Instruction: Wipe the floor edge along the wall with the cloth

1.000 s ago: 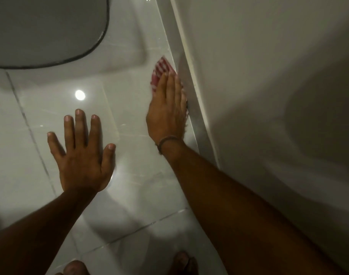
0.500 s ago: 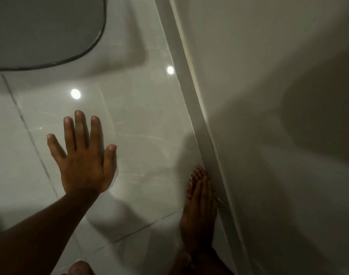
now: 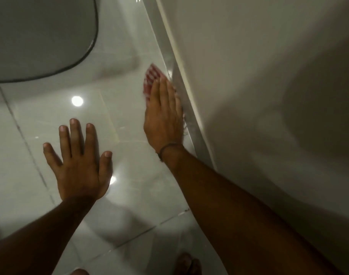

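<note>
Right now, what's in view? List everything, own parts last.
cloth: 1, red and white check, on the floor at the skirting, mostly under the right hand
floor: 1, glossy pale grey tiles, whole lower left
skirting: 1, grey strip, between floor and wall
wall: 1, off-white, right side
mat: 1, grey with dark edge, top left
wristband: 1, thin, dark, right wrist
left hand: 1, flat on the floor, fingers spread
right hand: 1, flat on the cloth beside the skirting
</note>
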Motion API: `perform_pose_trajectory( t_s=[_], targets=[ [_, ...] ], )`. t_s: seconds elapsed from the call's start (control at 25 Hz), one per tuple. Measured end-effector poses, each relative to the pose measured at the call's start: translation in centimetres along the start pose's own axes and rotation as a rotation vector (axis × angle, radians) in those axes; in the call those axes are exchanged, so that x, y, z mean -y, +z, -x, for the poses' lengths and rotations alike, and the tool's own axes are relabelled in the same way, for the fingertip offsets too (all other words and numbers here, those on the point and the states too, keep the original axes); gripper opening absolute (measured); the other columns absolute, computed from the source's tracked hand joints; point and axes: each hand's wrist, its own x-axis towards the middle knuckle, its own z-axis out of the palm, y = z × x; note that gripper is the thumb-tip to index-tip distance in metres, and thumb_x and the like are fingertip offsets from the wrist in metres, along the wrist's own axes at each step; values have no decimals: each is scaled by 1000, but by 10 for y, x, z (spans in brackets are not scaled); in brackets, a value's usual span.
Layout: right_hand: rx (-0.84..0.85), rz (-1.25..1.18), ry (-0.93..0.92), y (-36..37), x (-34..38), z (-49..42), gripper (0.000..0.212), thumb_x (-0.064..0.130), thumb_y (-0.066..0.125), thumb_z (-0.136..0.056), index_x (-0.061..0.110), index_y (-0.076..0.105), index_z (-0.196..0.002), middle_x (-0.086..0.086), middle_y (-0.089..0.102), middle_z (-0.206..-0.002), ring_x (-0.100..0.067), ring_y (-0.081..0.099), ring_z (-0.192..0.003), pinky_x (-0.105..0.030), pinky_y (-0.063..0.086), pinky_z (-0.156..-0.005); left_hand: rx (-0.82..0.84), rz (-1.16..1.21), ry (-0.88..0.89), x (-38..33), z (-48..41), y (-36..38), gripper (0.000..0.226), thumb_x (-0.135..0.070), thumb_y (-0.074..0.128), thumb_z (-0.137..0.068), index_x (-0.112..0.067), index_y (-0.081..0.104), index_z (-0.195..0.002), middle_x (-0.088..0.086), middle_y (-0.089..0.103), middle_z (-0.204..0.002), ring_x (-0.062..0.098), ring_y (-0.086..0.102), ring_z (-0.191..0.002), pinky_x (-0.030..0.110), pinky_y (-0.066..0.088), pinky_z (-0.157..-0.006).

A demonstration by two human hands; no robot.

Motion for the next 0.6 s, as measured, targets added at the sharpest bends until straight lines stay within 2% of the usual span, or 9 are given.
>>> perform_pose_trajectory(
  t_s=[0.04,0.12,0.28,0.4,0.48,0.56,0.6],
  targets=[
    [7,6,-32,-2,-12,21,65,31,47,-108,6,27,-164,-19,32,-172,-33,28,-161,-49,16,-134,2,6,10,-1,0,-1,82,-60,24,-105,-24,6,-176,7,-2,-187,31,-3,-172,66,-4,-132],
    [-1,-28,-33,0,-37,81,59,28,44,-110,6,32,-163,-18,37,-170,-32,33,-159,-52,31,-130,7,4,8,-1,0,-2,82,-60,24,-105,-22,8,-176,8,-1,-187,32,-2,-172,67,-2,-132],
    [37,-8,16,-3,-87,229,71,45,50,-105,8,31,-163,-18,42,-167,-36,42,-153,-51,36,-123,28,0,-2,-3,-1,-5,81,-60,25,-106,-21,10,-176,11,2,-187,35,0,-172,68,-1,-132],
    [75,-27,-3,-5,-109,272,54,33,46,-111,10,40,-159,-14,45,-164,-35,54,-146,-49,45,-117,59,6,0,-4,-2,-9,80,-58,25,-107,-21,11,-176,13,3,-186,37,2,-172,68,-2,-131],
    [126,-184,11,-18,-109,270,45,26,45,-114,16,47,-158,-1,48,-165,-22,51,-149,-40,46,-119,151,22,-7,-9,-3,-23,80,-59,24,-107,-20,8,-176,14,-1,-186,38,-2,-171,69,-3,-131],
    [192,-429,140,-39,-111,273,43,16,37,-115,23,51,-155,14,50,-162,-9,48,-149,-28,40,-123,325,28,-13,-14,-6,-47,84,-62,20,-106,-17,7,-176,17,-2,-186,40,-2,-171,69,2,-132],
    [244,-529,220,-59,-116,276,47,6,38,-113,26,54,-153,17,52,-160,-7,49,-149,-26,39,-124,407,36,-22,-19,-7,-67,87,-65,17,-104,-16,7,-176,16,-2,-186,39,-1,-171,67,5,-133]
  ],
)
